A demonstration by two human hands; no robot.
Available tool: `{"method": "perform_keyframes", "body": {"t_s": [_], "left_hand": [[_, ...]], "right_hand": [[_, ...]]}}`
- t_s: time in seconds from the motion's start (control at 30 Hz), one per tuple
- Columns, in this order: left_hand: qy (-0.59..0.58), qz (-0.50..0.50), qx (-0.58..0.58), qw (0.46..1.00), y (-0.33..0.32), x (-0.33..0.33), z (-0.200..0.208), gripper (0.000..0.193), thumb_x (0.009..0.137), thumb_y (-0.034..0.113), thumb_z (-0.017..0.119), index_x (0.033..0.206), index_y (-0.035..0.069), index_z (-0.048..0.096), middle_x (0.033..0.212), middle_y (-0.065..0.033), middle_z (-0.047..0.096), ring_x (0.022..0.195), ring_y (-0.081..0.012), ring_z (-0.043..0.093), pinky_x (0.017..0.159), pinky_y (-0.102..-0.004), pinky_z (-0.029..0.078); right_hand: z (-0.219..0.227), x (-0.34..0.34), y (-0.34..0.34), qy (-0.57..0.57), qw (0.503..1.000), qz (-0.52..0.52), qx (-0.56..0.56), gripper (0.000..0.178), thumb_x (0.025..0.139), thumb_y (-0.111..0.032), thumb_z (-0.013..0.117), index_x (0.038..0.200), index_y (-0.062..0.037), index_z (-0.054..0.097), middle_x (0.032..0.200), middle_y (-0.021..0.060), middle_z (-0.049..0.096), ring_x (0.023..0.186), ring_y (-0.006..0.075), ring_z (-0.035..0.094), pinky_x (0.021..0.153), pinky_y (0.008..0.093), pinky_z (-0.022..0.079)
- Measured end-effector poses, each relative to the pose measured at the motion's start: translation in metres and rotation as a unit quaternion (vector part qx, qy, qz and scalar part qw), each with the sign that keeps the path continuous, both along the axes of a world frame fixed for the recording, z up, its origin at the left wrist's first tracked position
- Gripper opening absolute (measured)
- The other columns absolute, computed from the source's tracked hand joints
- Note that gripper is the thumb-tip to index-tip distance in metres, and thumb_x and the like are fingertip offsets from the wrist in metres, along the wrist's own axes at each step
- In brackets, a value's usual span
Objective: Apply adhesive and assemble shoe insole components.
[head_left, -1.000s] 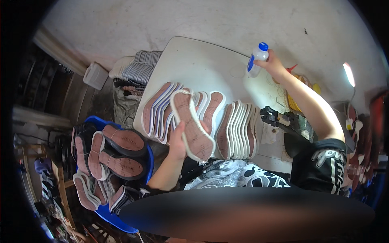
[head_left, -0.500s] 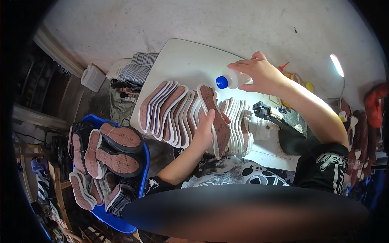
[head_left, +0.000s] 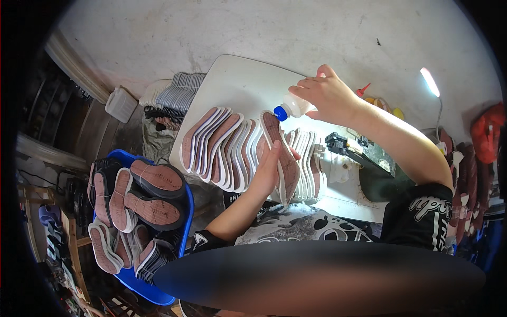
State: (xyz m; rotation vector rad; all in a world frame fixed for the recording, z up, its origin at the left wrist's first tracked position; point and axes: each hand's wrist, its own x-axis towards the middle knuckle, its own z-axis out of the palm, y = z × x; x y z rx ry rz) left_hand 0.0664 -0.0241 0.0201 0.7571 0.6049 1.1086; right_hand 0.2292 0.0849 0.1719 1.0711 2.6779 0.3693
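Nearest, at the bottom centre of the frame, a black, white and grey printed shirt covers the person's body. In the middle of the frame, the left hand is grasping one long shoe sole with a reddish-brown face and a whitish rim, which stands steeply tilted over the bench. Just above it, the right hand is grasping a whitish plastic bottle with a blue cap; the bottle leans cap downward to the sole's upper end, and I cannot tell if they touch. Left of the held sole, a row of similar soles lies overlapped on the white bench; another overlapped row is at its right, near a black clamp-like tool. In the lower left, a bright blue plastic tub contains brown soles with black or white rims. Farther, in the upper left, a white plastic jug stands near a grey striped stack. At the upper right, a narrow lamp shines before the pale wall.
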Motion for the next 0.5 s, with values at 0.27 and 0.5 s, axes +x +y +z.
{"method": "perform_keyframes", "body": {"t_s": [0.27,0.5], "left_hand": [[-0.016,-0.025,0.029,0.999,0.0,-0.001,0.004,0.04,0.102,0.04,0.027,0.114,0.004,0.039,0.089,-0.0084,0.059,0.075,-0.0128,0.057,0.071,-0.0267,0.047],[-0.014,-0.03,0.038,0.999,0.0006,-0.0001,-0.001,0.038,0.103,0.039,0.027,0.115,0.005,0.038,0.089,-0.0084,0.06,0.072,-0.0126,0.058,0.068,-0.0263,0.048]], "right_hand": [[0.004,-0.0031,-0.0055,-0.039,0.999,0.003,0.019,0.059,0.067,-0.024,0.074,0.122,-0.0142,0.056,0.108,0.0015,0.063,0.099,0.014,0.059,0.097,0.036,0.033],[0.0075,-0.0038,-0.0075,-0.035,0.999,-0.016,0.01,0.061,0.068,-0.026,0.075,0.124,-0.0139,0.055,0.11,0.0016,0.063,0.101,0.0146,0.059,0.099,0.0356,0.032]]}}
